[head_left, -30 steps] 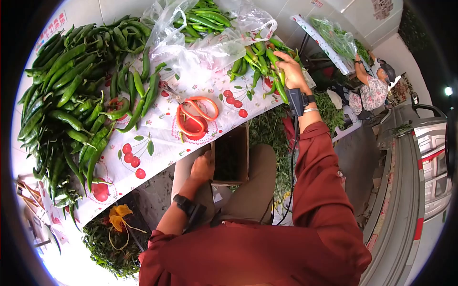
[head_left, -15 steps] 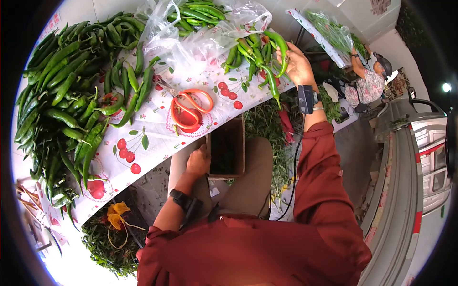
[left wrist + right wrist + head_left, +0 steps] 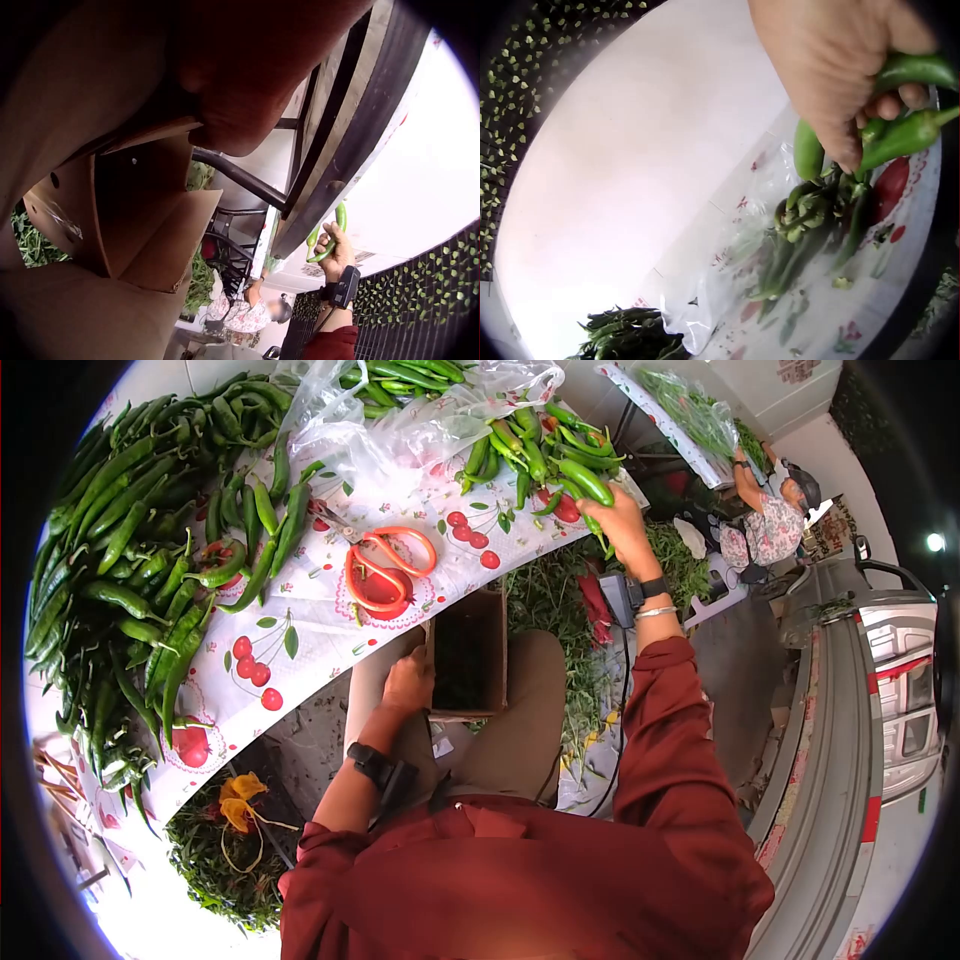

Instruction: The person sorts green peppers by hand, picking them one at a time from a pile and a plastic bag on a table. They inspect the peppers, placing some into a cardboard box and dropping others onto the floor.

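Note:
At the table's right end my right hand (image 3: 624, 528) grips several long green chili peppers (image 3: 586, 482), their ends poking out past the fingers. Seen from the right wrist, thumb and fingertips close round a green pepper (image 3: 911, 140), above a small heap of peppers (image 3: 802, 210) on the cloth. My left hand (image 3: 408, 680) rests low over the left thigh, fingers curled, right at the rim of a cardboard box (image 3: 470, 712). A box flap (image 3: 154, 135) runs up to that hand in the left wrist view; I cannot tell whether the fingers hold it.
A large pile of green peppers (image 3: 130, 530) covers the table's left side. Scissors with orange handles (image 3: 380, 565) lie mid-table on the cherry-print tablecloth (image 3: 330, 605). Behind sits a clear plastic bag (image 3: 350, 440) with peppers. Leafy stalks (image 3: 560, 630) lie below; another person (image 3: 772, 520) works at right.
My right hand first reached over the heap, then raised a pepper with the palm showing. Now its back faces up and several peppers are in its grip. The left hand stays beside the box.

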Demonstrator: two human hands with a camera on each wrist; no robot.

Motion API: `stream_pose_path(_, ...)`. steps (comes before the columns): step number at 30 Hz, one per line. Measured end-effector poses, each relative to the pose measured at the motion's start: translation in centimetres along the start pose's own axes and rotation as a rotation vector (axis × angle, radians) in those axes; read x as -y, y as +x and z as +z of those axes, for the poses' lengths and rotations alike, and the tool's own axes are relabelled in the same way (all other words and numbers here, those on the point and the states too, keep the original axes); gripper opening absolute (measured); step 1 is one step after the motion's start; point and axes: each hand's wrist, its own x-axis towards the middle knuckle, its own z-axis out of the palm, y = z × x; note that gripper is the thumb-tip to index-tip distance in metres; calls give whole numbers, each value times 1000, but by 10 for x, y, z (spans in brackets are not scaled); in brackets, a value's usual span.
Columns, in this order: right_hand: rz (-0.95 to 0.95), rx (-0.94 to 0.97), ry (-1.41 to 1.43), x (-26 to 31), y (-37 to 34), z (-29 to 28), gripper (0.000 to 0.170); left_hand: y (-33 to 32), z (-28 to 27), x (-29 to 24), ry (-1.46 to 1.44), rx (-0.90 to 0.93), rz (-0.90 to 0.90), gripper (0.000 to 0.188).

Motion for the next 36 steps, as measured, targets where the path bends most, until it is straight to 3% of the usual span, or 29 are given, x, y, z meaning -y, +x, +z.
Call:
stream_pose_path(1, 33, 83, -35, -6, -1, 0, 42, -1, 0, -1, 2, 1, -1, 22)
stream_pose_path(6, 26, 70, -406, -10, 0, -4, 39, -1, 1, 0, 16, 26, 30, 28)
stream_pose_path(8, 35, 18, -119, -16, 0, -5, 31, 0, 3, 1, 23, 18, 21, 29)
stream_pose_path(9, 28, 20, -118, -10, -1, -5, 31, 0, 2, 2, 30, 10, 7, 29)
stream_pose_path(11, 225, -31, 228, 14, -14, -11, 21, 0, 0, 3, 41, 9, 5, 30)
stream_pose_path(12, 177, -17, 347, 31, -24, -13, 15, -2, 0, 3, 52, 24, 6, 30)
stream_pose_path(13, 185, -20, 344, 41, -38, -12, 15, -3, 0, 4, 51, 32, 6, 30)
stream_pose_path(15, 108, 41, 603, 60, -65, -4, 20, 0, -1, 2, 52, 50, -1, 32)
stream_pose_path(19, 305, 211, 869, 55, -129, 40, 26, 1, 1, 2, 31, 46, -6, 32)
stream_pose_path(21, 284, 224, 891, 47, -149, 61, 26, -2, 1, 1, 21, 41, 28, 32)
stream_pose_path(26, 296, 148, 731, 45, -140, 44, 30, -2, 3, -1, 21, 65, 22, 32)
stream_pose_path(29, -51, -2, 178, 28, -93, 23, 31, 0, 7, -2, 41, 48, 28, 30)
stream_pose_path(31, -128, -89, -223, 23, -58, 12, 41, 3, 8, -3, 55, 38, 15, 29)
stream_pose_path(32, -116, -98, -368, 20, -43, 10, 57, 2, 7, -4, 55, 55, 0, 30)
stream_pose_path(33, -122, -100, -364, 12, -27, 10, 57, 2, 6, -4, 56, 70, -17, 31)
stream_pose_path(35, -201, -149, -699, -6, -4, 16, 73, 0, 6, -1, 56, 54, 6, 32)
stream_pose_path(36, -53, -65, -726, 13, -4, 16, 82, 0, 6, 0, 52, 43, 29, 32)
